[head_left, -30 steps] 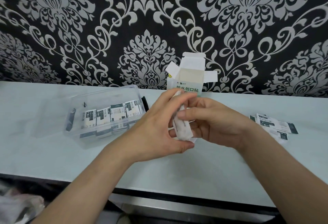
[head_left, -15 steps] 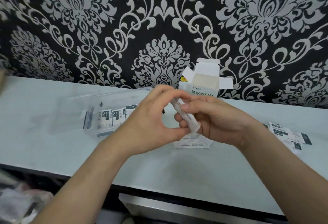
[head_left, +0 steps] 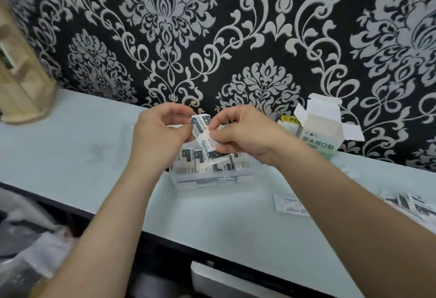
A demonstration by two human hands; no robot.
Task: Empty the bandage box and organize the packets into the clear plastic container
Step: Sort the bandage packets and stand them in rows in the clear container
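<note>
Both hands hold a small stack of white-and-dark bandage packets (head_left: 203,135) just above the clear plastic container (head_left: 213,179). My left hand (head_left: 160,132) pinches the stack's upper left edge. My right hand (head_left: 245,136) pinches its right side and lower end. Inside the container, several packets stand in a row, partly hidden behind my hands. The bandage box (head_left: 322,130), white and green with its top flaps open, stands upright against the wall to the right.
A loose packet (head_left: 291,204) lies flat on the pale counter (head_left: 70,146) right of the container. More packets (head_left: 410,203) are piled at the far right edge. A wooden stand (head_left: 21,80) sits at the far left. The counter's front edge runs below my forearms.
Both hands have carried the packets left from in front of the box to above the container. One packet has been left lying on the counter. The stack now shows its printed face.
</note>
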